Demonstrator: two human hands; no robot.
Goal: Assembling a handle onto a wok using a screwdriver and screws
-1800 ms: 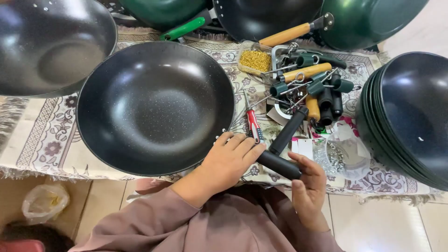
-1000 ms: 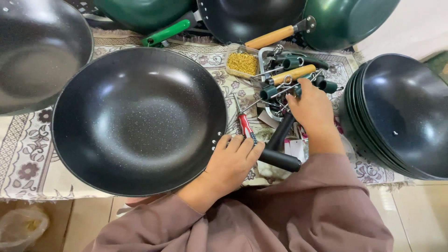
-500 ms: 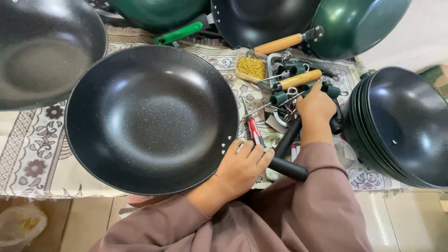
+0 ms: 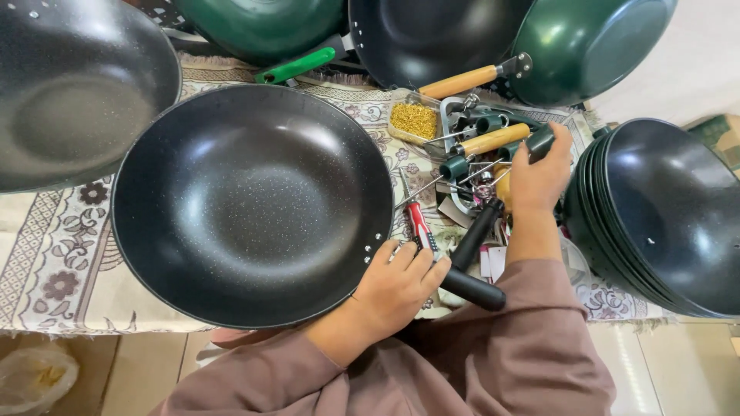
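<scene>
The scene is brightly and evenly lit by soft, diffuse light from above. Broad pale highlights sit on the inner curve of the large black wok point(image 4: 254, 204) and on the wok at upper left point(image 4: 73, 92); a sharper glare streaks the green pan point(image 4: 590, 42) at the top. Shadows are faint and short under the pans and on the patterned cloth point(image 4: 46, 246). Focus is crisp at centre. Straight lines bow slightly toward the edges, and the corners look a little softer.

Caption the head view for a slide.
Left hand steadies a black wok while the right hand reaches into loose handles.
</scene>
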